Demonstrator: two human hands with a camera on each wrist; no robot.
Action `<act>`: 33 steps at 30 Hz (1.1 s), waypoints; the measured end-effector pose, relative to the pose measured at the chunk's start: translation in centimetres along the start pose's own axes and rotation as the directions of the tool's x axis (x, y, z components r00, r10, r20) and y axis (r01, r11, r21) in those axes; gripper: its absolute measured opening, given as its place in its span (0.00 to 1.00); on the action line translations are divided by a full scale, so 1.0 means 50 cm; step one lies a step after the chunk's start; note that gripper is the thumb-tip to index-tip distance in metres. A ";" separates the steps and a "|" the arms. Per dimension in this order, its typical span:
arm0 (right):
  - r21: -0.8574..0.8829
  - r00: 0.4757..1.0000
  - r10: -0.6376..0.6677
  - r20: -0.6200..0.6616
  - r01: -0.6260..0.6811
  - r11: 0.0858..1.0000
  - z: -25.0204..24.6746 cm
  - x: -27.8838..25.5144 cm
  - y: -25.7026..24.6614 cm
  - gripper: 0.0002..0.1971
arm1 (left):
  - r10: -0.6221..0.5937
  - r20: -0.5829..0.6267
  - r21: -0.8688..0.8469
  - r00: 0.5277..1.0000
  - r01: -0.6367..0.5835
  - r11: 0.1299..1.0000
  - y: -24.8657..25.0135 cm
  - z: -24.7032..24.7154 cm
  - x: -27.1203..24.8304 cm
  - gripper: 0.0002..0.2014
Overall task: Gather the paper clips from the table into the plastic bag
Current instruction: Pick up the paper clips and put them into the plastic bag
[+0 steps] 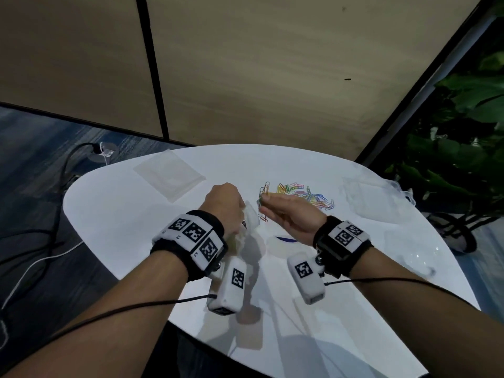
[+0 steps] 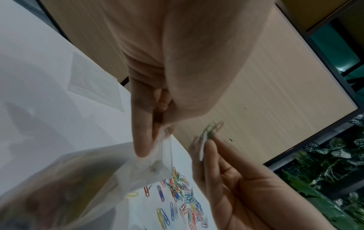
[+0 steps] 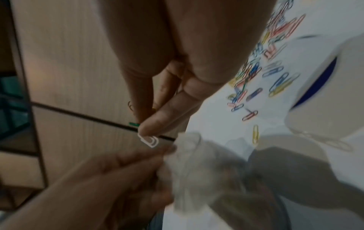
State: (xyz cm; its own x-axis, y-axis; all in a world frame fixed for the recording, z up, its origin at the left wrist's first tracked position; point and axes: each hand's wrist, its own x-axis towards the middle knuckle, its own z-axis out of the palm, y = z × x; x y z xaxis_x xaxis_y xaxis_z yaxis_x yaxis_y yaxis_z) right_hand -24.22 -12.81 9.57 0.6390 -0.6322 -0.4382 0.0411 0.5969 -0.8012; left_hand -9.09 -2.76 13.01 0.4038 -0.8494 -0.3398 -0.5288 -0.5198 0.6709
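Note:
My left hand [image 1: 225,203] pinches the top edge of a clear plastic bag [image 1: 251,222] and holds it up over the white table [image 1: 131,214]; the bag [image 2: 98,179] hangs below the fingers [image 2: 141,137] and shows colour inside. Just right of the bag's mouth, my right hand [image 1: 275,204] pinches a small bunch of paper clips [image 2: 211,129], a white clip [image 3: 148,140] sticking out below the fingertips [image 3: 157,123]. Beyond the hands a pile of coloured paper clips [image 1: 302,196] lies on the table, and a single clip [image 1: 263,218] lies near the bag.
A flat clear bag [image 1: 169,174] lies at the table's far left. More clear plastic [image 1: 373,197] sits at the far right edge. A white object with a dark blue stripe [image 3: 315,80] stands on the table near my right wrist. Plants [image 1: 463,132] stand right of the table.

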 end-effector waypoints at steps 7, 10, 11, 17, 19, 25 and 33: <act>-0.666 0.971 -0.239 -0.025 0.162 0.728 0.017 -0.025 0.053 0.05 | 0.040 0.010 -0.017 0.999 -0.039 0.999 0.018 0.022 -0.003 0.12; -0.908 0.933 -0.359 0.012 0.161 0.387 0.018 -0.023 0.052 0.07 | 0.066 0.008 0.000 0.998 -0.066 0.998 0.020 0.033 -0.002 0.13; -0.937 0.926 -0.375 0.037 0.163 0.310 0.019 -0.021 0.050 0.09 | 0.071 0.003 0.006 0.998 -0.071 0.997 0.021 0.036 -0.001 0.13; -0.898 0.953 -0.274 0.127 0.228 0.377 0.009 -0.024 0.012 0.14 | 0.056 -0.024 0.004 0.998 -0.056 0.998 0.022 0.038 0.017 0.14; -0.834 0.922 -0.385 0.031 0.236 0.499 -0.025 -0.010 -0.007 0.15 | 0.048 -0.032 0.009 0.998 -0.047 0.999 0.022 0.037 0.020 0.15; -0.946 0.831 -0.454 -0.320 -0.253 0.204 -0.276 0.076 -0.030 0.16 | 0.058 -0.036 0.025 0.998 -0.057 0.998 0.022 0.032 0.021 0.13; -0.929 0.892 -0.261 -0.370 -0.358 0.094 -0.379 0.146 -0.005 0.29 | 0.079 -0.005 0.035 0.997 -0.079 0.996 0.004 0.023 0.026 0.15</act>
State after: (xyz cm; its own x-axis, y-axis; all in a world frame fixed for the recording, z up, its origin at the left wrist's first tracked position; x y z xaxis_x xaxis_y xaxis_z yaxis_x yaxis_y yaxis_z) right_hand -34.12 -26.92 -1.11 0.2750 -0.9021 -0.3324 -0.9385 -0.1768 -0.2966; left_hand -9.55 -4.05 11.93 0.3647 -0.8873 -0.2823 -0.5851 -0.4542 0.6718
